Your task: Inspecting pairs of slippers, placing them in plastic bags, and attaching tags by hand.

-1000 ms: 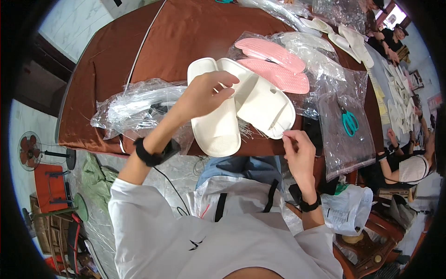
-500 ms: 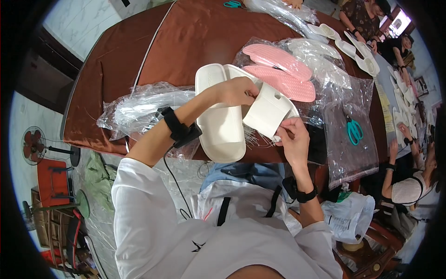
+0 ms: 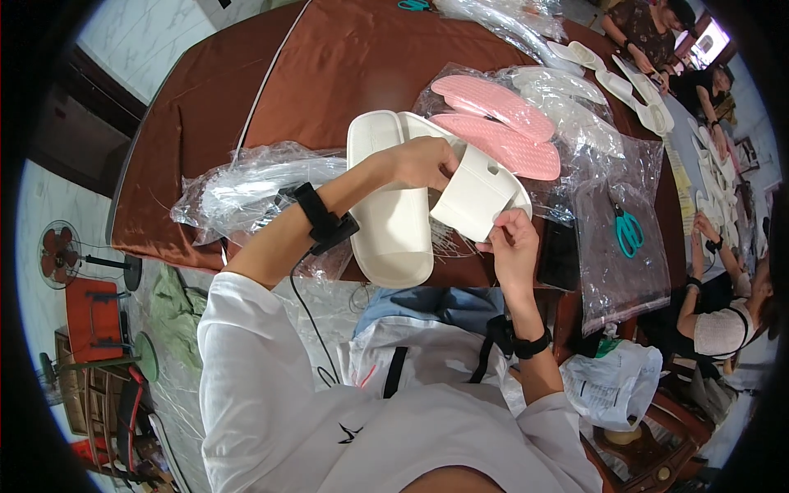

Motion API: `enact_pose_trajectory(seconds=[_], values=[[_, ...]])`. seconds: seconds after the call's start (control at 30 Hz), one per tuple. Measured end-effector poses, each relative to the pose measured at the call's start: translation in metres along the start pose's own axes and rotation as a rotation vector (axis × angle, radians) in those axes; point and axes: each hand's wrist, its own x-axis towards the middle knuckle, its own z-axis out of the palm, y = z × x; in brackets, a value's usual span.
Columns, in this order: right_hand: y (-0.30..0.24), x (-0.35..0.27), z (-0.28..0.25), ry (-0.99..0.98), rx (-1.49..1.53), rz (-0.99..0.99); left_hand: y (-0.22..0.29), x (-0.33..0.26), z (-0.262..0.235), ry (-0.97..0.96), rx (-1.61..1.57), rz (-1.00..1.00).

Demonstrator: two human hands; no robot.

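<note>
White foam slide sandal [image 3: 481, 193] tipped on edge over the near table edge, long axis running from upper left to lower right, left hand [image 3: 423, 162] fingers curled around its upper end, right hand [image 3: 511, 246] pinching its lower edge, second white slide sandal [image 3: 386, 205] flat alongside, pink sandal pair [image 3: 501, 131] in clear plastic bag beyond, brown table [image 3: 246, 90].

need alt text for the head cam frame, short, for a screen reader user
A person's left hand and right hand hold a white slide sandal over a brown table. A second white sandal lies flat beside it, with pink sandals in clear plastic bags and teal scissors to the right.
</note>
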Motion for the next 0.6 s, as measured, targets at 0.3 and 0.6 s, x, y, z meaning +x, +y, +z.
enact_pose_trajectory(seconds=[0.3, 0.6], values=[[-0.004, -0.006, -0.002, -0.099, 0.093, 0.057, -0.009, 0.004, 0.003, -0.274, -0.361, 0.024], [-0.018, -0.017, 0.005, -0.072, 0.225, 0.1, -0.02, 0.004, -0.006, -0.517, -0.738, -0.012]])
